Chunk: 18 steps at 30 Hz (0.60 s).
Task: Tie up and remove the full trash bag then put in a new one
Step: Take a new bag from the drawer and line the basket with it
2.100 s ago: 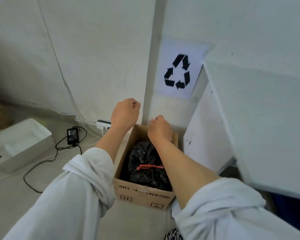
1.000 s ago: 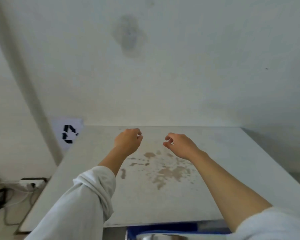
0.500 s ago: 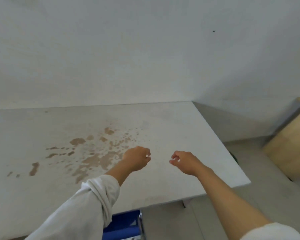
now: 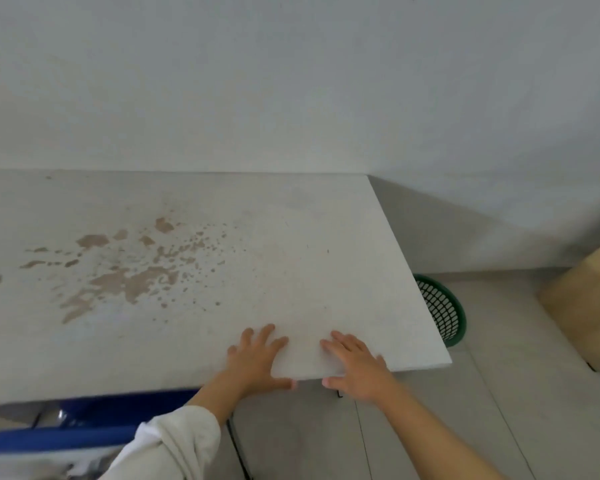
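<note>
Neither the black trash bag nor its cardboard box is in view. My left hand [image 4: 257, 358] lies flat with fingers spread on the near edge of a white table [image 4: 309, 254]. My right hand [image 4: 355, 363] lies flat beside it on the same edge, close to the table's right corner. Both thumbs hang over the front edge. Neither hand holds anything. A green mesh basket [image 4: 442, 308] stands on the floor, half hidden under the table's right side.
Brown stains [image 4: 125, 271] mark the table's left half. A white wall runs behind the table. A wooden box or cabinet [image 4: 582, 299] stands at the right on the grey floor. Something blue [image 4: 66, 424] sits below the table's near edge at the left.
My view has swung right from the box with the tied black bag to the table. Both hands, loosely curled in the air before, have dropped and now lie flat on the table's edge.
</note>
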Each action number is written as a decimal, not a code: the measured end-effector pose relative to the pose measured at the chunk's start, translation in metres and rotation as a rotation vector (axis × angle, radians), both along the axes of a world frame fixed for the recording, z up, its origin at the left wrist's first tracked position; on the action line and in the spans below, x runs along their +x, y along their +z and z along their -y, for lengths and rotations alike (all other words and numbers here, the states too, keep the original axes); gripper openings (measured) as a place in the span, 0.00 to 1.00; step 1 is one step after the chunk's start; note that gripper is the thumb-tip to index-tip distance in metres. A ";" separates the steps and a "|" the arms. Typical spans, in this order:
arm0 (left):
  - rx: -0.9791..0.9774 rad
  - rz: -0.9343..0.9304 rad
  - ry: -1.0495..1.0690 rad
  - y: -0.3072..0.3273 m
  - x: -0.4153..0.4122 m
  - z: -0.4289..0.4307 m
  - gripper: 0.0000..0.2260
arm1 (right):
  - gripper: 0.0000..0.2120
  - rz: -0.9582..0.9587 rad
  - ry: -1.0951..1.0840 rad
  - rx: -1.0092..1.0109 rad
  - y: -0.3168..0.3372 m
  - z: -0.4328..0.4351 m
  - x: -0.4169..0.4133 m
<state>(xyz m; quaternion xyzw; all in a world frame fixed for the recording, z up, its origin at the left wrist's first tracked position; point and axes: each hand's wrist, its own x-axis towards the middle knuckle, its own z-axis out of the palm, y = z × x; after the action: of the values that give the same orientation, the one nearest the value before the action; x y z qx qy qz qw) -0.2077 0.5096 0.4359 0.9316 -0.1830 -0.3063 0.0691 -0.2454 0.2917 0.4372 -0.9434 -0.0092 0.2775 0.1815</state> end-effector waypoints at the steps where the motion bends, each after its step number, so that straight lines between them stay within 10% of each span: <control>1: 0.018 0.038 0.027 -0.007 -0.006 0.007 0.44 | 0.33 0.044 0.040 -0.017 -0.006 0.006 -0.005; 8: -0.072 0.507 0.205 -0.068 -0.036 0.028 0.40 | 0.27 0.450 0.110 -0.003 -0.060 0.020 -0.024; 14: -0.214 1.012 0.132 -0.103 -0.030 0.024 0.34 | 0.15 1.381 0.054 0.118 -0.146 -0.004 -0.040; 18: -0.298 1.303 0.061 -0.117 -0.027 0.021 0.30 | 0.19 1.458 0.028 0.269 -0.216 -0.029 -0.043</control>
<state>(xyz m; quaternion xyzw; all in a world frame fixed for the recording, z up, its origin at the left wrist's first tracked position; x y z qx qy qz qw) -0.2345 0.4885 0.3188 0.9114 -0.2012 0.3495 0.0812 -0.2884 0.3209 0.2210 -0.8577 -0.1735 -0.4207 0.2396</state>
